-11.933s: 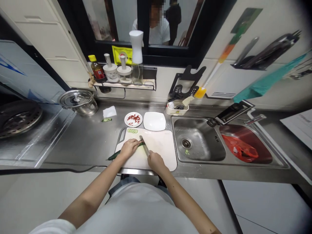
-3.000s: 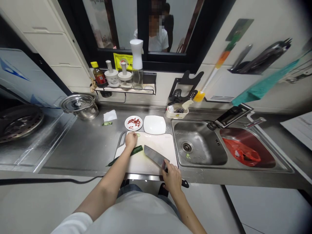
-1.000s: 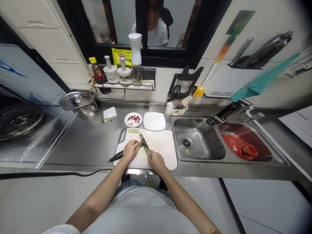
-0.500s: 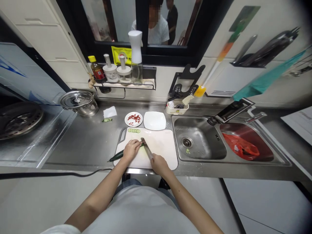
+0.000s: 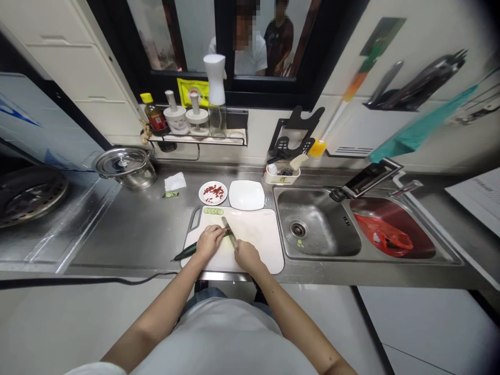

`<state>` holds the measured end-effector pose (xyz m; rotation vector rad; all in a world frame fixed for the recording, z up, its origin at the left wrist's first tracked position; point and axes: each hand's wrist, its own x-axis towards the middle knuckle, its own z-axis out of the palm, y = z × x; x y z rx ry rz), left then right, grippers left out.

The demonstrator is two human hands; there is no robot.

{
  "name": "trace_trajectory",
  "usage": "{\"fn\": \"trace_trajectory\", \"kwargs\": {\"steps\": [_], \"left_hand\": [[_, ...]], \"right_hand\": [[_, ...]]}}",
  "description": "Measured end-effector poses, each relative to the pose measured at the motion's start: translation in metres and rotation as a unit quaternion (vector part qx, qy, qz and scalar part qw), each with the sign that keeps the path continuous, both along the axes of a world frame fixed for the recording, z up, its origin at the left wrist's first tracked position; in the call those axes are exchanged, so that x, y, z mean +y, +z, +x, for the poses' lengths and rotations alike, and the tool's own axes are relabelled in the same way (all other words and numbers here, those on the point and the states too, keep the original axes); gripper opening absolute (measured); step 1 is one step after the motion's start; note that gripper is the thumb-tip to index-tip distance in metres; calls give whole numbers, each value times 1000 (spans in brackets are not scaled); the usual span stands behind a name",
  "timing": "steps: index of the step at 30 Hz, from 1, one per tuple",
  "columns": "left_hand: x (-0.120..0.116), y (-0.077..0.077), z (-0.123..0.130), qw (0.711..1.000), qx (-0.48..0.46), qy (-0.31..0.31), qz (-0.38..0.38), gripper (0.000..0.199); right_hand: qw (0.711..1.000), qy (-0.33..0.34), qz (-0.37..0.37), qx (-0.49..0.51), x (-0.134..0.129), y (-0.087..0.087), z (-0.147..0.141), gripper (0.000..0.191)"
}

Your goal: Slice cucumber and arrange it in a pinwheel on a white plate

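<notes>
A white cutting board (image 5: 258, 237) lies on the steel counter in front of me. My left hand (image 5: 209, 242) presses down on a dark green cucumber (image 5: 184, 252) that sticks out over the board's left edge. My right hand (image 5: 246, 256) grips the handle of a knife (image 5: 228, 230), whose blade stands edge-down at the cucumber's cut end beside my left fingers. A short row of cucumber slices (image 5: 214, 211) lies at the board's far left corner.
Behind the board stand a round plate of red pieces (image 5: 213, 192) and a square white plate (image 5: 246, 195). A double sink (image 5: 320, 229) with a red bag (image 5: 385, 239) is to the right, a lidded steel pot (image 5: 125, 165) far left. People stand behind the window.
Three seconds ago my left hand was at the slices and the knife lay flat to the right. Since then both hands are back at the cucumber, the blade shifting slightly.
</notes>
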<state>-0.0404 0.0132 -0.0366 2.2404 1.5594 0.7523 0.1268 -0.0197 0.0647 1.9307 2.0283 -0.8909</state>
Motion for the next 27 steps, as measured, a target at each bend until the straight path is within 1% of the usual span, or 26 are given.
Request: {"fn": "trace_trajectory", "kwargs": {"steps": [9, 15, 20, 27], "left_hand": [[0, 1, 0, 1000, -2, 4, 5, 24], [0, 1, 0, 1000, 4, 1, 1, 24], [-1, 4, 1, 1000, 7, -4, 2, 24], [-2, 4, 1, 1000, -1, 8, -5, 23]], "right_hand": [[1000, 1, 0, -6, -13, -7, 6, 34], [1000, 1, 1, -11, -5, -8, 1, 33], [1000, 1, 12, -9, 3, -13, -6, 33], [1000, 3, 5, -18, -7, -16, -2, 33]]}}
